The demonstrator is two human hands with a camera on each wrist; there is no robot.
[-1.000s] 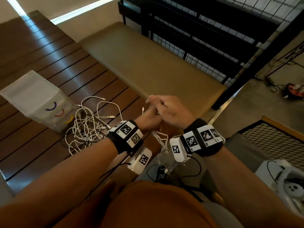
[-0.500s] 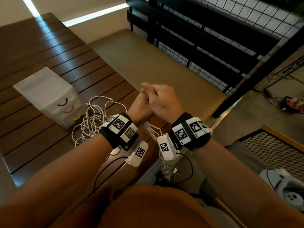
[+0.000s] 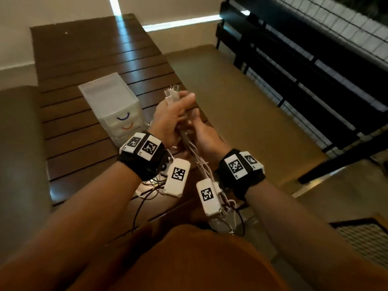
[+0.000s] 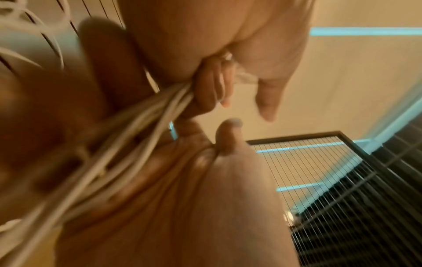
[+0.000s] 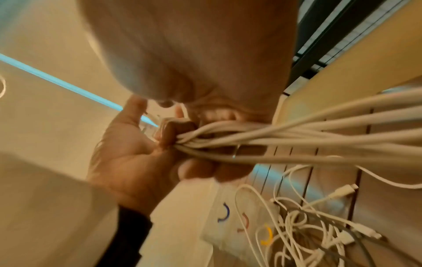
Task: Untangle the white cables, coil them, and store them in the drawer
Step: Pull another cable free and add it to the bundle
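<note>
My left hand (image 3: 178, 102) grips a bunch of white cables (image 3: 194, 153) near their ends, and several connectors (image 3: 172, 93) stick up above its fingers. Just below it my right hand (image 3: 192, 123) curls round the same bunch, which hangs down between my wrists. In the right wrist view the cables (image 5: 297, 139) fan out from both fists. More tangled white cables (image 5: 308, 227) lie on the table in front of the small white drawer unit (image 3: 113, 106), which has coloured curved handles; its drawers look closed. In the head view my left wrist hides most of that pile.
The drawer unit stands on a dark slatted wooden table (image 3: 84, 59). A tan padded bench (image 3: 241, 101) runs along the table's right side, with a black mesh railing (image 3: 315, 59) behind it. A grey cushion (image 3: 19, 143) lies to the left.
The view has swung left. Both hands have lifted the bunch, and my left hand now sits above the right with the connector ends pointing up.
</note>
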